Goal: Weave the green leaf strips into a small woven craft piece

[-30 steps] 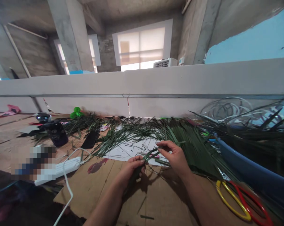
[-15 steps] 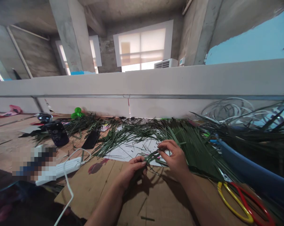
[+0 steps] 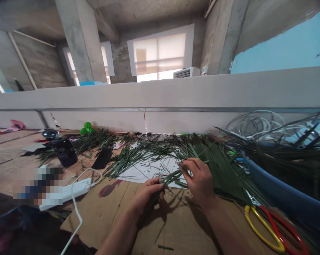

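My left hand [image 3: 150, 191] is closed on green leaf strips [image 3: 172, 176], thumb on top, above the brown cardboard [image 3: 117, 212]. My right hand [image 3: 198, 179] pinches the far part of the strips between thumb and fingers, a little higher and to the right. The strips stretch between both hands, and thin ends hang below them. Part of the bundle is hidden by my left palm. Beyond the hands, cut leaf scraps [image 3: 149, 150] lie over white paper [image 3: 141, 168]. A stack of long green leaves [image 3: 218, 166] is just right of my right hand.
Scissors [image 3: 264, 226] with yellow and red handles lie at the right, beside a blue basin [image 3: 279, 191] of leaves. Leftward are a black phone [image 3: 103, 158], a dark cup-like object [image 3: 64, 151] and a white power strip [image 3: 80, 188] with a cable. A low white partition [image 3: 202, 92] crosses behind.
My right hand has shifted slightly right, drawing away from my left hand, so more of the strips shows between them. My left hand stays nearly in place.
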Tool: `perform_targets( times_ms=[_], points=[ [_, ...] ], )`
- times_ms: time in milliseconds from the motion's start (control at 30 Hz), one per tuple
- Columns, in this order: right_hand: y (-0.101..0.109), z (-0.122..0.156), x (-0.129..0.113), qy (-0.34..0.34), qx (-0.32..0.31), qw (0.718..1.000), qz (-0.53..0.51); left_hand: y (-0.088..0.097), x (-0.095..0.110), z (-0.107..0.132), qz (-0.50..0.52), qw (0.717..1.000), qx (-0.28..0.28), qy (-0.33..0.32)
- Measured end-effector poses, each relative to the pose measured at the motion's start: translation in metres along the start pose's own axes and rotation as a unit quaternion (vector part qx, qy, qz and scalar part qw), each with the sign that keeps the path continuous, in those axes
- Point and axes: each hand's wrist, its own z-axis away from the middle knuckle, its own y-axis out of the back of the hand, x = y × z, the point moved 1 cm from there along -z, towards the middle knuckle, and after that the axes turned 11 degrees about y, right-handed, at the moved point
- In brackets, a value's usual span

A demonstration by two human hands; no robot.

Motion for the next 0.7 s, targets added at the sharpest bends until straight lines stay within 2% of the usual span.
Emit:
perform_targets(
  times_ms=[133, 267, 500, 700],
  points=[
    [0.0045, -0.0028, -0.0028, 0.017, -0.003, 1.0, 0.008, 0.0021, -0.001, -0.0009, 0.0, 1.0, -0.004, 0.004],
    [0.0059, -0.0033, -0.0041, 0.012, -0.03, 0.999, -0.02, 0.0034, -0.0015, -0.0009, 0.005, 1.0, -0.006, 0.001],
    [-0.0001, 0.0013, -0.0037, -0.074, -0.019, 0.992, -0.097, 0.0008, -0.0001, 0.0012, 0.015, 1.0, 0.004, 0.0],
    [-0.001, -0.0005, -0.0084, -0.105, -0.013, 0.976, -0.192, 0.0009, -0.0004, 0.0, 0.001, 1.0, 0.016, -0.016]
  ],
)
